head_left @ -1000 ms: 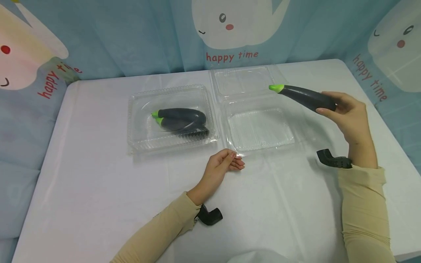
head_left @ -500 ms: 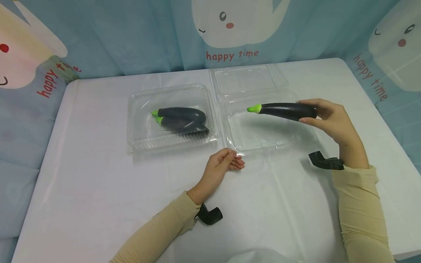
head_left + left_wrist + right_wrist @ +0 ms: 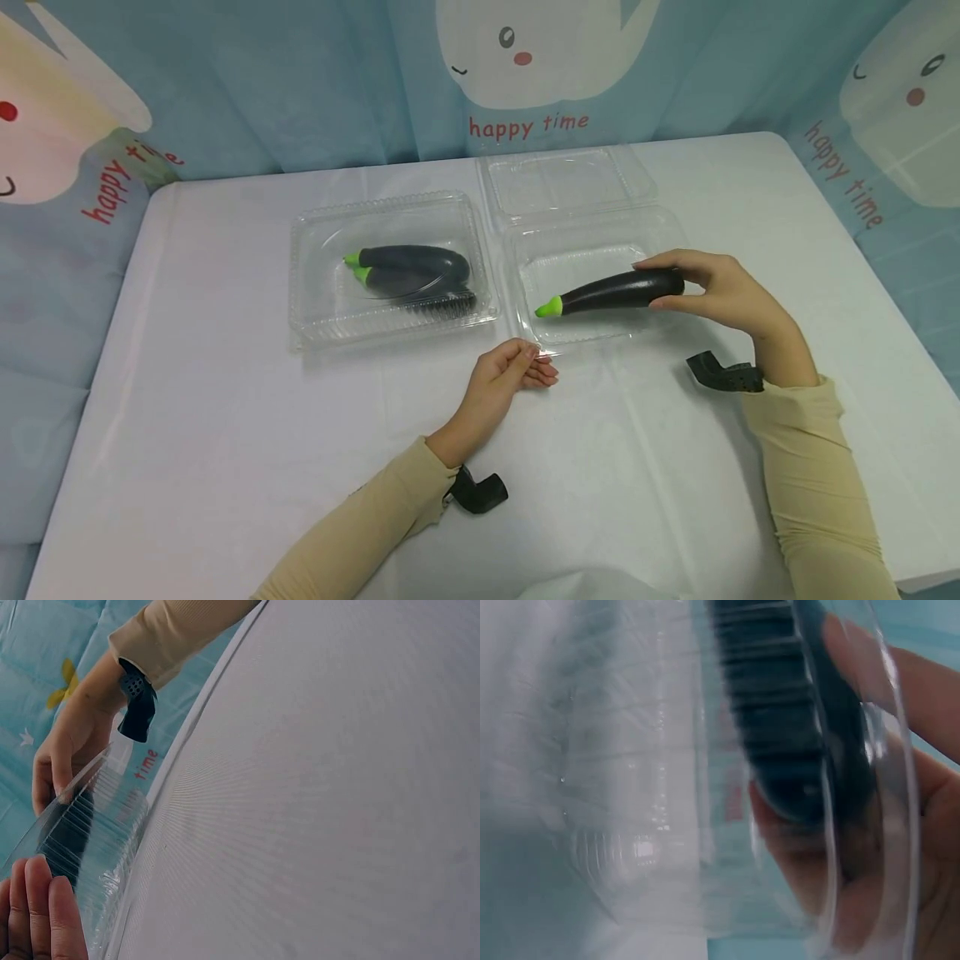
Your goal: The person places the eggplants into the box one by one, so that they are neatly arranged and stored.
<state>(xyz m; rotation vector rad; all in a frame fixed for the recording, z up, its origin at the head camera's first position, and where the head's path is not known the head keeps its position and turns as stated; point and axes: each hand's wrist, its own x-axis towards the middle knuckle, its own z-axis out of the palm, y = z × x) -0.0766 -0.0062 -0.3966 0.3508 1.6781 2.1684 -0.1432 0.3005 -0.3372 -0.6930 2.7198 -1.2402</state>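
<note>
My right hand [image 3: 723, 287] grips a dark eggplant [image 3: 618, 291] by its thick end, thumb on one side and fingers on the other. The eggplant's green stem end points left and slightly down, over the base of an opened clear plastic box [image 3: 558, 265]. Whether it touches the floor of the box, I cannot tell. At the box's near left corner, my left hand [image 3: 495, 387] pinches the rim between thumb and forefinger. Through the box wall in the right wrist view, the eggplant [image 3: 780, 712] and fingers look blurred.
A second clear box [image 3: 322, 250], its lid down, stands to the left with dark eggplants [image 3: 420, 260] inside. The opened box's lid [image 3: 558, 185] lies flat toward the back. A white cloth [image 3: 225, 458] covers the table, and a printed blue curtain [image 3: 300, 83] hangs behind.
My right hand has carried the eggplant left and down, from right of the opened box to low over its base. The left hand has stayed at the rim.
</note>
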